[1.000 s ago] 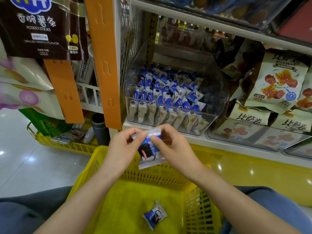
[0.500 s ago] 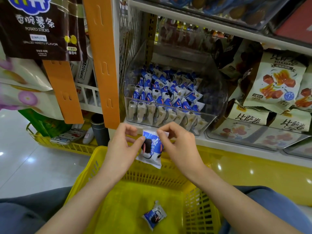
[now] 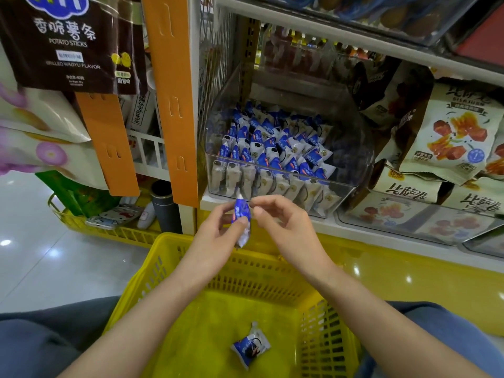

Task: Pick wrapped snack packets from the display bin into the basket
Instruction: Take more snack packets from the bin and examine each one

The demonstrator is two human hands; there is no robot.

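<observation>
Left grip [image 3: 215,238] closed on one snack packet [image 3: 241,220], thumb on the near face and fingertips behind; packet upright and edge-on to the camera, crimped top end up, lower end hanging past the thumb; held above the far rim of the yellow basket [image 3: 169,257] and just in front of the shelf edge [image 3: 354,230]

Right grip [image 3: 286,230] holds nothing, fingers loosely curled, index and thumb tips just beside the packet's upper end; whether they touch it cannot be told

Count: two packets out of the bin, the held one and a second packet [image 3: 251,345] lying flat on the basket floor, well below both hands; one clear display bin [image 3: 362,148] on the shelf behind the hands, packed with rows of the same blue-and-white packets, too many and too overlapped to count; one more yellow basket [image 3: 68,222] at left on the floor

Against half a second ago: then both hands pinched the packet by its top corners with its printed face to the camera; now the left alone has it, turned on edge, and the right has let go; the packet in the basket has not shifted
</observation>
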